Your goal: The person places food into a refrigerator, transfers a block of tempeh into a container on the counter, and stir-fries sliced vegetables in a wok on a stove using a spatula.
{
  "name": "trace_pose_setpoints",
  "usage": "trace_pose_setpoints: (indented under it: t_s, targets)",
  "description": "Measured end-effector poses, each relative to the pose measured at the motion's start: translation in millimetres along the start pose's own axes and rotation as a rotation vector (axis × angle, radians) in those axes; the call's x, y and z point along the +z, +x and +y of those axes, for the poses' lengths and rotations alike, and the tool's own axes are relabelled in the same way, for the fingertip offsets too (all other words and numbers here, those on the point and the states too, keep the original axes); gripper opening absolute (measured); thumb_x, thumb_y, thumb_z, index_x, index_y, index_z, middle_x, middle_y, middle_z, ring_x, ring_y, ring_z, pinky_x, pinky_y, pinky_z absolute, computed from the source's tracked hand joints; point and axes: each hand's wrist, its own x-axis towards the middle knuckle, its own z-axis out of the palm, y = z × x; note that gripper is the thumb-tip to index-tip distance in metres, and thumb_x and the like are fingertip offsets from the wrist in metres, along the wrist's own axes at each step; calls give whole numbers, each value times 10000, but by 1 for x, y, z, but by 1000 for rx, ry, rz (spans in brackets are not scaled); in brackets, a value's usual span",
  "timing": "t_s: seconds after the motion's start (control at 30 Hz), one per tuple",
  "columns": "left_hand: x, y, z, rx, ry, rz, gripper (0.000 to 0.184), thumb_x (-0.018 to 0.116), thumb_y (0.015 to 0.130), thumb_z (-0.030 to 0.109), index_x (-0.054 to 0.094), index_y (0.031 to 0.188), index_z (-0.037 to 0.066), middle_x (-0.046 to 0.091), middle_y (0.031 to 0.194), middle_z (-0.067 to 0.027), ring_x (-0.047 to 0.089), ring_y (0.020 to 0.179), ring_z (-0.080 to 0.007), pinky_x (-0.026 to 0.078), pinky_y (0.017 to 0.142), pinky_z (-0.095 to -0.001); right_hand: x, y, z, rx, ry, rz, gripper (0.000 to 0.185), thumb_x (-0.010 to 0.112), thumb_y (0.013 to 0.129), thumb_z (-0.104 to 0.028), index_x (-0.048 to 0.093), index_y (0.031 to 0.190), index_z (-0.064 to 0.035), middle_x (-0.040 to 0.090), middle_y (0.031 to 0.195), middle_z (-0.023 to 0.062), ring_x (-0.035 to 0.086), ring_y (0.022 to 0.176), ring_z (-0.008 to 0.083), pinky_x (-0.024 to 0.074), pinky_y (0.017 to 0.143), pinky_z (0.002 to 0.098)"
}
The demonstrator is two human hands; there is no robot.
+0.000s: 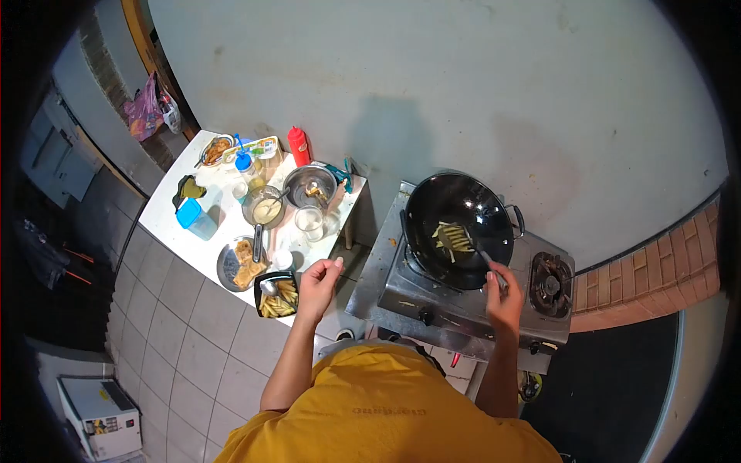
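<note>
My right hand [504, 297] is closed around the handle of a spatula [484, 255], which reaches down into a black wok [432, 202] on the stove. Pale yellow strips, looking like cut potato [454, 237], lie in the wok around the spatula's head, which is partly hidden. My left hand [318, 289] hangs in the air between the table and the stove, thumb and fingers drawn together, with nothing visible in them. Beside it, at the table's edge, is a black container [290, 276] with more yellow strips and a spoon [269, 288].
The white table [174, 166] at left carries a steel bowl [310, 179], a saucepan of batter [264, 207], a plate with browned pieces [225, 266], a red squeeze bottle [298, 147] and a blue-lidded container [196, 219]. A second burner [551, 285] stands right of the wok. Behind runs a wall [463, 92].
</note>
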Motion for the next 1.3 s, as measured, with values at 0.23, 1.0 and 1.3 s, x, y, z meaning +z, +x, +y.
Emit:
trace_pose_setpoints:
  t_s: [0.23, 1.0, 1.3]
  targets:
    - [-52, 9, -6, -120, 25, -45, 187, 654, 922, 211, 638, 858, 36, 520, 710, 68, 421, 643, -21, 335, 589, -183, 34, -39, -23, 21, -126, 11, 172, 607, 889, -84, 652, 1038, -9, 647, 950, 135, 623, 854, 232, 481, 769, 303]
    - [-8, -108, -36, 71, -35, 94, 548, 350, 671, -241, 521, 1142, -17, 503, 1243, -116, 573, 1187, -282, 460, 909, -284, 0, -76, 59, 51, -117, -132, 392, 642, 900, -195, 484, 1237, -75, 596, 944, 97, 588, 707, 157, 482, 667, 310]
    - [-10, -175, -44, -21, 4, 117, 211, 542, 887, 11, 571, 1094, 34, 606, 1095, -46, 648, 971, -148, 321, 468, -149, 10, -123, 120, 385, -243, 2, 381, 522, 948, -367, 624, 873, -8, 668, 850, 210, 651, 830, 393, 494, 722, 422]
